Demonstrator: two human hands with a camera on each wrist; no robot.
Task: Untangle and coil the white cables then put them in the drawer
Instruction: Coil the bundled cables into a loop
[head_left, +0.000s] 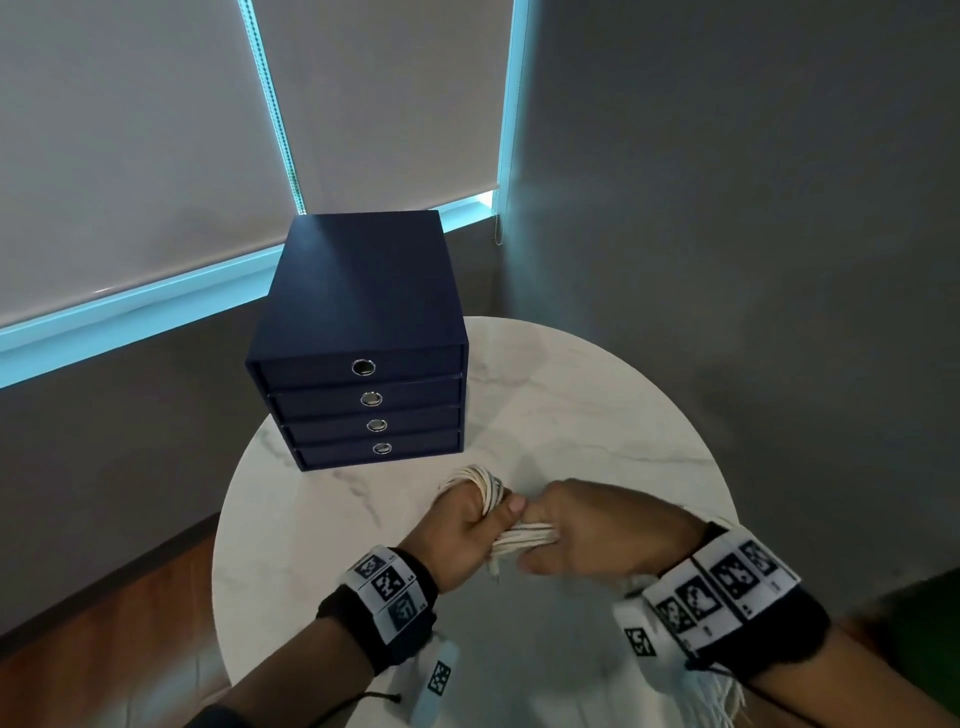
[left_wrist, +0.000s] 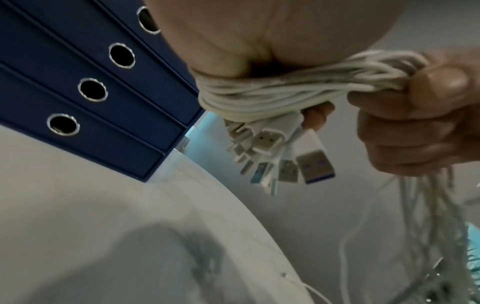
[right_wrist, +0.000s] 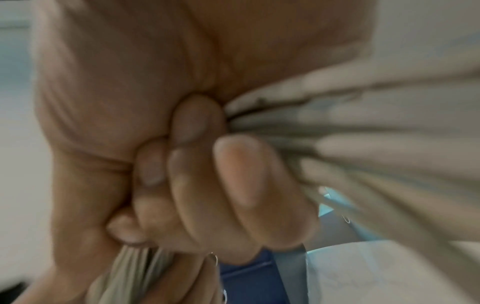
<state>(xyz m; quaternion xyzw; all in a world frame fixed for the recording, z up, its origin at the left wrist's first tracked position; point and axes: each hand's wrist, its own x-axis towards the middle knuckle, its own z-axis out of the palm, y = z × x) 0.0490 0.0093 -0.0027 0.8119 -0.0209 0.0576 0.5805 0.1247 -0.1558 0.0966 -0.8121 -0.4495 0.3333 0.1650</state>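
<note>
A bundle of white cables (head_left: 519, 535) is held over the round marble table (head_left: 597, 410). My left hand (head_left: 462, 525) has the cables (left_wrist: 259, 96) wound around it, and several USB plugs (left_wrist: 306, 162) dangle below. My right hand (head_left: 597, 530) grips the same bundle (right_wrist: 363, 127) in a fist just to the right, its fingers (right_wrist: 233, 174) curled round the strands. Loose cable ends (head_left: 711, 696) hang off the table's near edge under my right wrist. The dark blue drawer unit (head_left: 358, 338) stands behind the hands with all its drawers closed.
The drawer unit sits at the table's back left edge, each drawer having a metal ring hole (head_left: 363, 367). Grey walls and window blinds (head_left: 130, 156) surround the table. A wooden floor (head_left: 104, 623) lies lower left.
</note>
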